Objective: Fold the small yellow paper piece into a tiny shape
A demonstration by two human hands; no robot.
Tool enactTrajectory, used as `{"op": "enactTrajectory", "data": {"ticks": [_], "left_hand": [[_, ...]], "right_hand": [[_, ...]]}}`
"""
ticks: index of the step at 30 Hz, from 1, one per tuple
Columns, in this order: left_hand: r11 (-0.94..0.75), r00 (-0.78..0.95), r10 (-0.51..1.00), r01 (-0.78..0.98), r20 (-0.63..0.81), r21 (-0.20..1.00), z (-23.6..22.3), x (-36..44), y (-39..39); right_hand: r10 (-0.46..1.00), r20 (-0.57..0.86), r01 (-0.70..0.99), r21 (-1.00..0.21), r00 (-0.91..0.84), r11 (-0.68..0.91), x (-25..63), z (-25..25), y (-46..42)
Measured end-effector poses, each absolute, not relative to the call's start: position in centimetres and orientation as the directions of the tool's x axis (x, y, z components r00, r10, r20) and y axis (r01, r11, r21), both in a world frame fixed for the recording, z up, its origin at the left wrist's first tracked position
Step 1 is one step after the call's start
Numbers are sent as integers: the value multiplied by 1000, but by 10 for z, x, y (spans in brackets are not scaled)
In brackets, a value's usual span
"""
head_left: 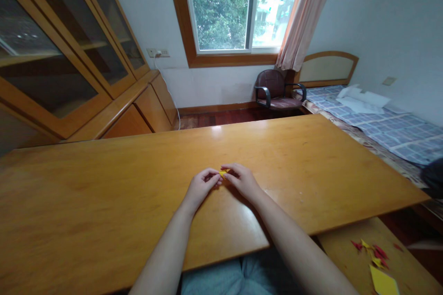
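Between my two hands, just above the wooden table (114,193), is a small folded piece of yellow paper (223,173). My left hand (205,185) pinches its left side between thumb and fingers. From the right, the thumb and fingers of my right hand (241,179) close on the same paper. My fingers cover most of it, so its full folded shape cannot be made out.
At lower right, a lower wooden surface (341,249) holds several red and yellow folded paper pieces (380,252) and a yellow paper stack (384,281). Beyond the table are a chair (277,90), a bed (408,129) and a glass-door cabinet (79,37).
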State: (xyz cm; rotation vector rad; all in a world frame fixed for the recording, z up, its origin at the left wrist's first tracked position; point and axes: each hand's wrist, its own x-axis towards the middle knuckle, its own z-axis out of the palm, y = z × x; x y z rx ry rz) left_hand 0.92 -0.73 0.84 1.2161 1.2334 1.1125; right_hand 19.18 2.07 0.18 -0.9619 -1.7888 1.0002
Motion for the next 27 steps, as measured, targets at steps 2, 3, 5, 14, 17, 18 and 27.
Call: {"op": "enactTrajectory", "data": {"ticks": [2, 3, 5, 14, 17, 18, 27], "left_hand": [[53, 42, 998, 48, -55, 997, 9, 10, -7], [51, 44, 998, 52, -53, 997, 9, 10, -7], [50, 45, 998, 54, -52, 997, 9, 10, -7], [57, 42, 997, 59, -60, 997, 10, 10, -8], [49, 45, 998, 63, -52, 997, 11, 11, -8], [46, 46, 998, 66, -49, 997, 12, 11, -8], [21, 58, 998, 102, -27, 995, 10, 9, -8]], "right_hand": [[904, 263, 204, -917, -336, 342, 191, 1, 20], [910, 247, 199, -925, -332, 324, 190, 0, 20], [921, 224, 195, -935, -319, 295, 190, -2, 21], [912, 258, 261, -901, -319, 346, 191, 1, 21], [907, 266, 259, -898, -326, 356, 191, 1, 21], [906, 267, 256, -898, -328, 358, 191, 1, 21], [904, 272, 236, -904, -329, 357, 191, 1, 20]]}}
